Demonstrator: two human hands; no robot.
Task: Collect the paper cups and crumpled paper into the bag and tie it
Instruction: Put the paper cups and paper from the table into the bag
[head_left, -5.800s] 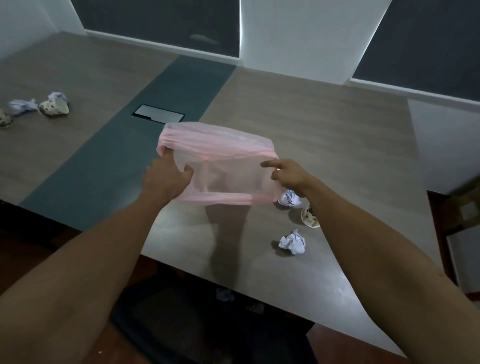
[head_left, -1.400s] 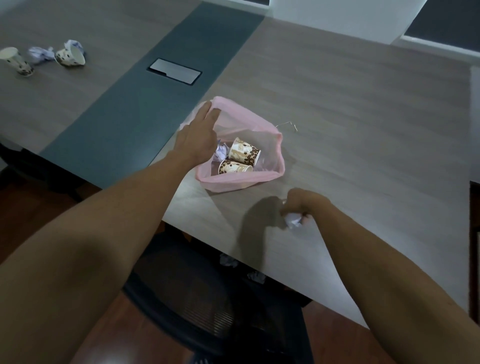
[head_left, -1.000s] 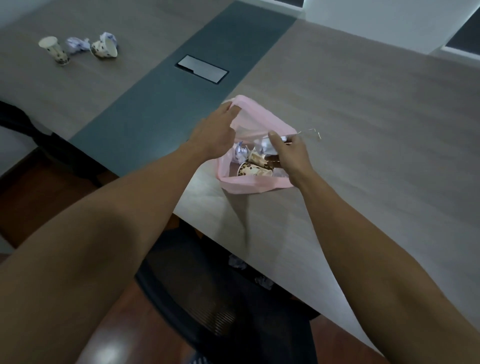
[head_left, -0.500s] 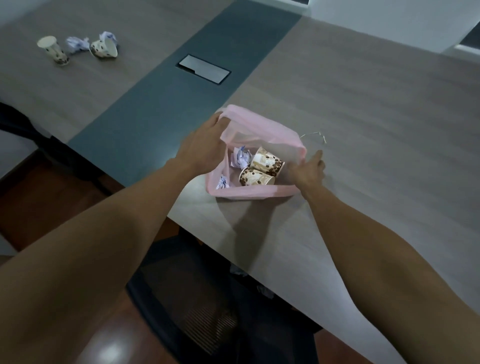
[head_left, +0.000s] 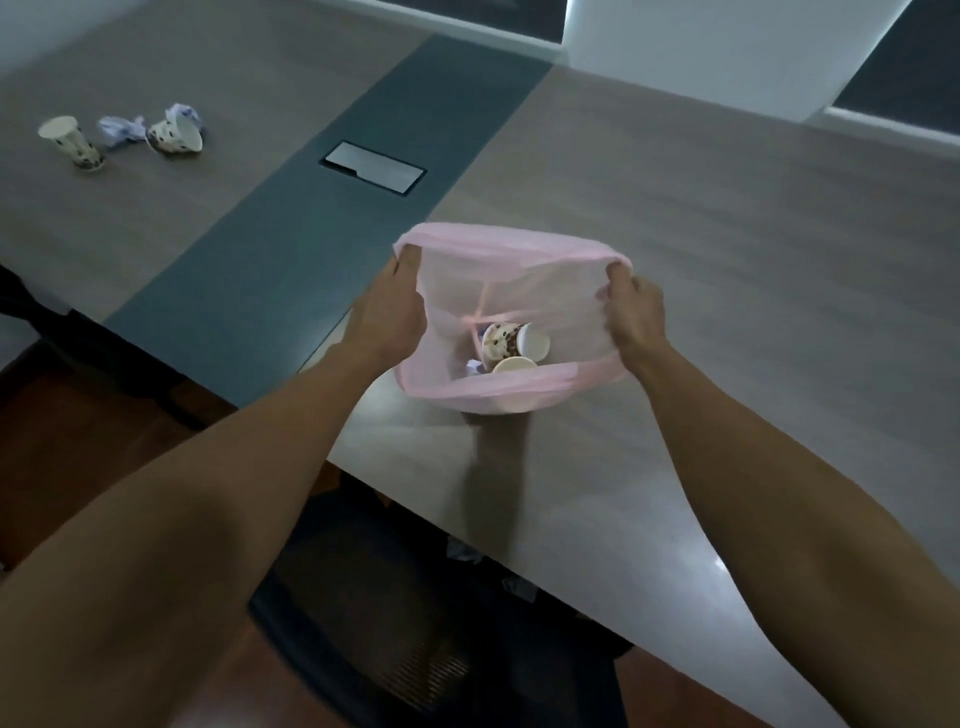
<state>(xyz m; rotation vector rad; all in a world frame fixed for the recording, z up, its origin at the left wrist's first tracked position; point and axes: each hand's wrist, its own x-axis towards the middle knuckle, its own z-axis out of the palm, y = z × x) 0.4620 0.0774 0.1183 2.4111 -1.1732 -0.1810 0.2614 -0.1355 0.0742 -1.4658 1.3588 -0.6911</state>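
Note:
A thin pink plastic bag (head_left: 519, 260) is held up over the table's near edge, its mouth stretched wide. My left hand (head_left: 392, 306) grips the left side of its rim and my right hand (head_left: 631, 314) grips the right side. Inside lie two spotted paper cups (head_left: 511, 340) and a bit of crumpled paper (head_left: 472, 367). Far left on the table stand an upright spotted cup (head_left: 72, 143), a tipped cup (head_left: 174, 137) and two crumpled paper balls (head_left: 120, 130).
The wooden table (head_left: 727, 260) has a dark grey centre strip with a metal cable hatch (head_left: 373, 167). A black chair (head_left: 395, 623) sits under the near edge, with paper scraps (head_left: 465, 551) on it. A white wall lies beyond the table.
Both hands took the bag's rim and lifted it off the table, pulling the mouth wide. The cups slid to the bag's bottom. The last near paper ball went in earlier.

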